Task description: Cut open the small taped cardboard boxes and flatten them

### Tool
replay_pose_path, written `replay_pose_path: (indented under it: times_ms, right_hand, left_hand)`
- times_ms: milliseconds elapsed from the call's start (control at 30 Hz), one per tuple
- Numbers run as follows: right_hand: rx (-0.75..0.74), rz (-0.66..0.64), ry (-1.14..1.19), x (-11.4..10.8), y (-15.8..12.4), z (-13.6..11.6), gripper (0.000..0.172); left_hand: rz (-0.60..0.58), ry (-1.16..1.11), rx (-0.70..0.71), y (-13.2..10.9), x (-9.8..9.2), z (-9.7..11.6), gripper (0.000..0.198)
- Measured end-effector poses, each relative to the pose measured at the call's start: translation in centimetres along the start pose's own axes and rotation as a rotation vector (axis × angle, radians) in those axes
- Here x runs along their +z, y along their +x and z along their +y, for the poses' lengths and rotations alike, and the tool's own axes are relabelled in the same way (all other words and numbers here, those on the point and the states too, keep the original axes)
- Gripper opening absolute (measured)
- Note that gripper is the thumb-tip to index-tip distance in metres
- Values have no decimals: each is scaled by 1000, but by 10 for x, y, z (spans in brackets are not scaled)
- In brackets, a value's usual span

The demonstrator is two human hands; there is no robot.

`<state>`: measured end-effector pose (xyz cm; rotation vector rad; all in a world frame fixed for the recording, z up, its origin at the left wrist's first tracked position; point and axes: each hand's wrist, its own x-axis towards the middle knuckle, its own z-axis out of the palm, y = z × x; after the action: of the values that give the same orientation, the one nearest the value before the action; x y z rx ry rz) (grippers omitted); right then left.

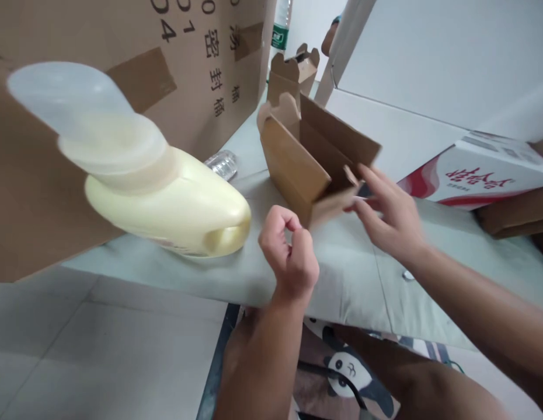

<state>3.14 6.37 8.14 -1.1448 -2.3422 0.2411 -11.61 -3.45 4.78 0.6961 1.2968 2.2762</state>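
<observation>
An open brown cardboard carton [293, 157] with notched top flaps stands tilted on the cloth-covered surface. My right hand [389, 216] is at its near right end, fingers and thumb closed around the end flap. A small dark and white patch shows between those fingers, too blurred to name. In front of the carton's near corner, my left hand [289, 248] is curled, thumb and forefinger pressed together; whatever they may hold is hidden. To the left lies a large pale yellow bottle [175, 198] with a translucent cap [79, 105].
A big printed cardboard box [188, 87] rises at the left. Behind the carton are another small carton [293, 70] and a green-labelled bottle [280, 32]. A clear plastic bottle [223, 165] lies nearby. A red and white box [477, 169] sits right, below a white panel [464, 64].
</observation>
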Motion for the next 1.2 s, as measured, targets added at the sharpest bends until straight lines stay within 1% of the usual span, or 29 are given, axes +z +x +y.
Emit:
replay_pose_path:
  times_ms: [33,67,100,133,200,267,333,367,400,467,533,600,633,700,733,800,867,900,933,1000,1067,1100,1133,1200]
  right_hand:
    - [-75,80,25,-12,-35,14,57]
    - [-149,143,40,-22,-67,26,59]
    - [-186,193,62,-30,-95,36,62]
    - [-154,230,75,-36,-119,43,61]
    - [-119,332,97,-40,-151,48,58]
    - [-95,423,130,-37,-167,47,55]
    - [-81,479,176,-29,-174,48,51]
    - [-60,481,202,-25,-175,51,49]
    - [-33,474,224,-21,-177,55,47]
    - [36,417,264,-16,-181,66,51]
    - [107,357,309,-14,-186,78,60]
    - [112,344,360,-14,-189,86,63]
    - [102,357,385,-15,-190,88,60]
    - [111,406,417,-18,-190,88,50]
    - [142,434,421,-20,-190,87,44]
    - [250,475,423,-22,-190,85,34]
    - [351,497,451,-22,-190,85,27]
    - [374,518,487,-21,-190,85,25]
    - [376,548,535,-20,-191,85,25]
    - [344,603,623,-18,-191,86,32]
    - [306,599,666,-19,-192,86,43]
    - [288,576,667,-20,-192,86,44]
    - [265,549,658,-23,-193,86,42]
    - [207,510,624,-27,-194,87,31]
  left_hand:
    - [18,45,86,-1,-1,0,17]
    - [17,93,125,-1,-1,-1,13]
    - [-4,143,124,-1,0,-3,10]
    - [-42,191,103,-1,2,-6,9]
    - [-158,247,81,1,7,-14,18]
    - [-301,271,111,1,13,-21,21]
    - [-407,306,145,0,21,-27,18]
    - [-423,314,161,-2,26,-29,15]
    - [-410,309,172,-4,31,-31,12]
    - [-326,260,185,-10,42,-34,9]
    - [-235,184,196,-16,54,-39,11]
    - [-192,113,180,-21,65,-44,14]
    - [-198,81,167,-23,70,-47,15]
    - [-250,31,137,-26,77,-53,16]
    - [-281,18,137,-27,80,-55,15]
    - [-340,30,166,-30,85,-59,14]
    - [-367,79,200,-36,90,-61,15]
    - [-372,115,213,-39,92,-62,15]
    - [-376,154,217,-42,94,-62,15]
    - [-381,205,207,-48,97,-64,14]
    - [-409,192,190,-50,97,-67,23]
    - [-428,166,186,-49,96,-69,30]
    - [-449,143,187,-48,94,-71,36]
    - [-495,152,199,-46,89,-76,46]
